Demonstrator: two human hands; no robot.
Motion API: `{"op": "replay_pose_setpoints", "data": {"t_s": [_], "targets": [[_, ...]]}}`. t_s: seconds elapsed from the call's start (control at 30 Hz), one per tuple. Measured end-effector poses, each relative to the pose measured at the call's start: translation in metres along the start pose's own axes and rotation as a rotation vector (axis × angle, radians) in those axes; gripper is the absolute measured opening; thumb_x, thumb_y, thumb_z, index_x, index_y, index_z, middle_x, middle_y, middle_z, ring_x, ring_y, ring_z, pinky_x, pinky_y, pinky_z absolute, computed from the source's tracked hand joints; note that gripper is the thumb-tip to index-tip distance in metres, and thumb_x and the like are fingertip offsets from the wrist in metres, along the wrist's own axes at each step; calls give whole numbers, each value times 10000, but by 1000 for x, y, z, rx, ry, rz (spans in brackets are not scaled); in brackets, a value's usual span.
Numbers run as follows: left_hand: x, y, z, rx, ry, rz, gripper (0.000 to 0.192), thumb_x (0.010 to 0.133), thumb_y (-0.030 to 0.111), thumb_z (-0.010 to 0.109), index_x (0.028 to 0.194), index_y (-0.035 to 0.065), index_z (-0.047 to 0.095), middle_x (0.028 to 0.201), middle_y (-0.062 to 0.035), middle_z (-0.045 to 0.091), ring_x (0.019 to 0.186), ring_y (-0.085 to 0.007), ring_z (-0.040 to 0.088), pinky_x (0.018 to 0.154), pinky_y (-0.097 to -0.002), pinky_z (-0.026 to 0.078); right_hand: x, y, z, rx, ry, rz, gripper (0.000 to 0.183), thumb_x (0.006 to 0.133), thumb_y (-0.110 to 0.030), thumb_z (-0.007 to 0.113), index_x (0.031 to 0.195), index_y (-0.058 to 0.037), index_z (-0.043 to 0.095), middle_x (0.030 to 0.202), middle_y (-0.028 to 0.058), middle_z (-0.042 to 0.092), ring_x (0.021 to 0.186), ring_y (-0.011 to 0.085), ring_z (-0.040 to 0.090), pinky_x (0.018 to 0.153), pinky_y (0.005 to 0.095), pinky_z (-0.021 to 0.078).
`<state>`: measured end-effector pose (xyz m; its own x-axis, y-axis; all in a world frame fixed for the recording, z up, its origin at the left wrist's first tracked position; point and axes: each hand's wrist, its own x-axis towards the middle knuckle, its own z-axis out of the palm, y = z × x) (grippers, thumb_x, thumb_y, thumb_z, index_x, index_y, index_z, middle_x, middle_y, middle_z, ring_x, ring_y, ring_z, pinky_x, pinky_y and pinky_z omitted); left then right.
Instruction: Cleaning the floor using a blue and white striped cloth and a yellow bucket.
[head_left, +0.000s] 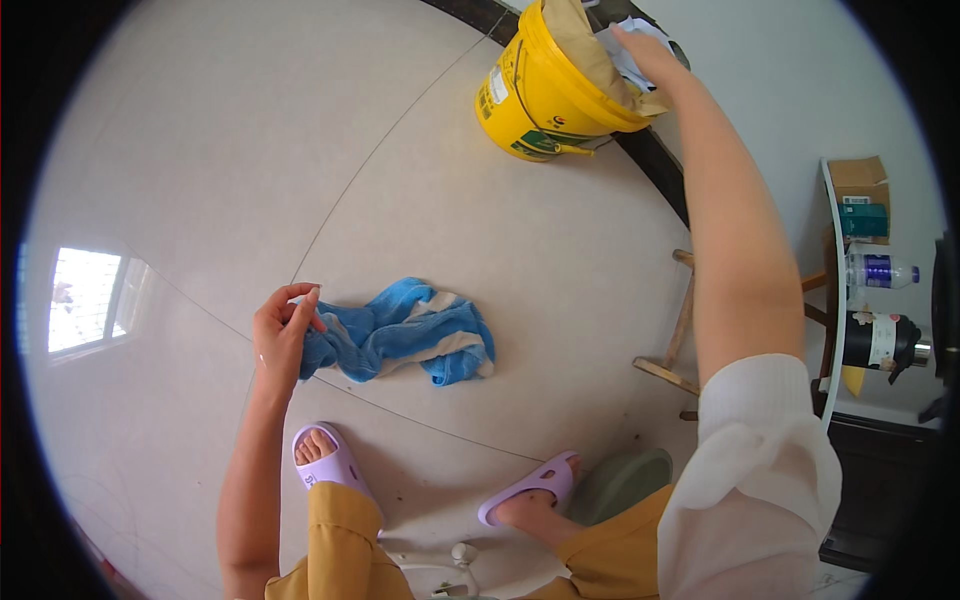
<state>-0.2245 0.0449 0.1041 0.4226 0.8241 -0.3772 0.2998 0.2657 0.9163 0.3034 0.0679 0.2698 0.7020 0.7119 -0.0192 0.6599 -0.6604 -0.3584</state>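
Observation:
At the upper right, my right hand (646, 54) reaches over a yellow plastic bucket (517, 105) and grips a crumpled white cloth (626, 64); most of its fingers are hidden. Tan fabric (581, 45) hangs over the bucket's rim near that hand. On the left, my left hand (287, 324) hovers with loosely curled fingers, the thumb and index finger apart, and I see nothing in it. Behind it a blue towel with pale stripes (405, 334) lies bunched on the tiled floor, its left end partly covered by the hand.
Wooden legs (667, 375) stand right of the towel. A narrow shelf (831, 300) holds a cardboard box (862, 176), a plastic bottle (885, 271) and a black flask (883, 341). My feet wear lilac slippers (330, 465); a grey-green basin (626, 484) sits beside the right one.

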Motion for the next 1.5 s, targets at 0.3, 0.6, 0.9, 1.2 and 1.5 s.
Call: {"op": "replay_pose_setpoints", "data": {"t_s": [0.3,0.6,0.9,1.2,1.5], "targets": [[0,-2,6,26,-12,6,289,934,251,586,1034,-11,657,594,2,576,544,-23,412,514,-209,302,3,31,-32,-383,-143,-218,770,915,-660,344,1412,-80,436,1483,169,360,1405,298,277,1133,433,223],[2,-4,5,34,-30,-3,287,976,238,516,1056,-5,649,600,3,556,590,-35,441,580,-197,342,-37,21,-67,489,-339,51,829,907,-733,142,1318,-152,566,1432,51,440,1353,226,340,1135,499,181],[1,-4,11,27,-17,47,276,966,227,530,1032,-9,656,589,13,547,550,-24,392,517,-207,294,-52,12,-53,541,-452,11,826,908,-723,98,1397,-170,468,1446,60,430,1388,221,309,1146,508,154],[4,-10,11,96,-5,61,249,948,211,549,1012,-4,659,588,2,560,560,-35,427,536,-211,319,-13,86,-38,749,-213,-3,482,965,-477,488,1258,-107,585,1221,78,602,1066,171,578,960,319,417],[2,-25,-2,586,206,462,310,790,137,691,1092,84,647,1157,-127,561,1030,-274,549,850,-349,476,-302,11,207,249,-214,-421,686,785,-400,725,1396,-221,470,1498,147,293,1395,357,246,1108,606,163]]}}
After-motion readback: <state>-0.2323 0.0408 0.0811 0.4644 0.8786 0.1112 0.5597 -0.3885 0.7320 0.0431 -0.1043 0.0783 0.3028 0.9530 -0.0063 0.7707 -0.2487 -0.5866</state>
